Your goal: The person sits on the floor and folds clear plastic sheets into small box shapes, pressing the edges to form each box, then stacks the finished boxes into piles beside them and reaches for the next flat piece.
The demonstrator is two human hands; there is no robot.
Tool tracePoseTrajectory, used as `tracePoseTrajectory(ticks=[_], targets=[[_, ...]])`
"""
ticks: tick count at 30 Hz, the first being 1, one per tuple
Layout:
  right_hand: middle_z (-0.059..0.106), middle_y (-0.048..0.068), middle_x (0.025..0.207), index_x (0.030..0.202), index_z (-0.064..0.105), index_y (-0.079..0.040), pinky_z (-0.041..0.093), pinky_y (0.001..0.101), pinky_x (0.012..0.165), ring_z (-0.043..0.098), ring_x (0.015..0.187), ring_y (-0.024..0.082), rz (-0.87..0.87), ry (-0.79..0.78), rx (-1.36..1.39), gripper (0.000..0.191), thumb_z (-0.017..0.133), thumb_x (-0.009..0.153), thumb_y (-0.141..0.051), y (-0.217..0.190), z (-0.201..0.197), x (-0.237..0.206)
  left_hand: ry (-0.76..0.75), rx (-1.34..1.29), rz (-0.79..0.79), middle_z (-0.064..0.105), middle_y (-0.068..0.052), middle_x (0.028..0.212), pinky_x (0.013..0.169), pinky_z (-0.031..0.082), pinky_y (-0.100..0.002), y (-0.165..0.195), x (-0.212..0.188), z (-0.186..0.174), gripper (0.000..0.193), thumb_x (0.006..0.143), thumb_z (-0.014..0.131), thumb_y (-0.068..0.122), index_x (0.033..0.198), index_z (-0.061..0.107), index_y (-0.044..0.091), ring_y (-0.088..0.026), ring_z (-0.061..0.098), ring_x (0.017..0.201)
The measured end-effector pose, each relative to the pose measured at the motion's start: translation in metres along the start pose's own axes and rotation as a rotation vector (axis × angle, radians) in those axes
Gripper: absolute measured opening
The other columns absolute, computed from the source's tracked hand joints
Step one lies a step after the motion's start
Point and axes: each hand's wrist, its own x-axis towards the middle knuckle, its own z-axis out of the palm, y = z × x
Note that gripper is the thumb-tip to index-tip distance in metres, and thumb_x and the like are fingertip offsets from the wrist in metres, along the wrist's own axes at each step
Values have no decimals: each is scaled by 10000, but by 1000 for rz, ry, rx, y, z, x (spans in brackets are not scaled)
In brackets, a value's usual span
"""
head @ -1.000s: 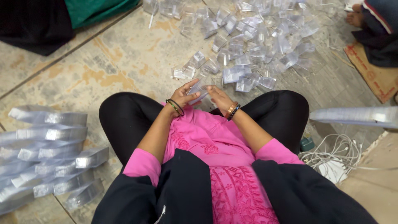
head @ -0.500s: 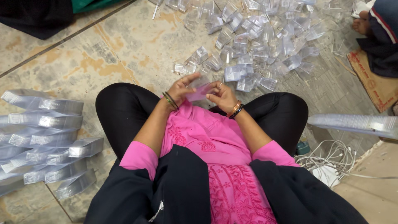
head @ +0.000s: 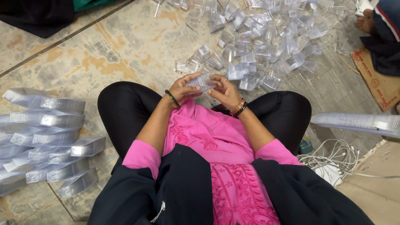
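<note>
I sit cross-legged on a tiled floor. My left hand (head: 182,88) and my right hand (head: 224,92) together hold a small clear plastic container (head: 202,82) just above my lap, fingers pinching it from either side. Right in front of my knees spreads a heap of loose clear plastic containers (head: 258,37), the closest ones a short reach beyond my hands.
Long nested stacks of clear containers (head: 46,137) lie on the floor at my left. Another long stack (head: 358,123) lies at my right, above a tangle of white cables (head: 337,160). A person's foot (head: 366,23) and brown cardboard (head: 377,75) are at the upper right.
My hands stay together on the clear container, turning it slightly. The view has tilted a little; the stacks and heap have not moved.
</note>
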Motion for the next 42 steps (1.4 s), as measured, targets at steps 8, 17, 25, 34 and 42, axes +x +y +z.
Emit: tracePoseTrajectory(ticks=[8, 17, 25, 34, 42], targets=[[723, 79, 1074, 1228, 577, 21, 513, 224, 733, 663, 904, 84, 144, 137, -42, 316, 741, 987, -102, 23, 10, 11, 36, 232, 92, 657, -83, 1303, 942, 561, -285, -10, 3, 4, 716, 805, 757, -77, 1471, 515, 23, -160, 665, 1096], [695, 48, 1253, 1399, 507, 1, 519, 215, 762, 662, 1007, 72, 90, -144, 122, 547, 603, 862, 34, 20, -15, 10, 72, 246, 112, 676, -74, 1266, 945, 549, -267, -7, 4, 3, 708, 782, 750, -102, 1447, 542, 23, -147, 671, 1079], [724, -2, 1065, 1296, 628, 32, 495, 201, 771, 620, 926, 34, 106, 13, -115, 341, 659, 963, -38, 21, -7, 7, 117, 502, 194, 684, -69, 1262, 960, 532, -261, -14, 9, 1, 641, 813, 835, 84, 1403, 588, 46, -130, 655, 1104], [569, -86, 755, 1197, 705, 40, 462, 191, 626, 522, 699, -1, 151, 59, -252, 287, 703, 933, -70, 12, 4, 2, 286, 761, 218, 752, -81, 1119, 882, 570, -285, -20, 9, 10, 612, 722, 928, 295, 1232, 696, 48, -139, 691, 994], [703, -32, 818, 1050, 656, 30, 484, 203, 624, 617, 725, 24, 87, 216, -201, 167, 697, 902, -36, 11, 9, 9, 317, 722, 357, 736, -58, 1120, 906, 556, -281, -13, 7, 18, 544, 785, 880, 291, 1230, 693, 40, -115, 677, 1030]])
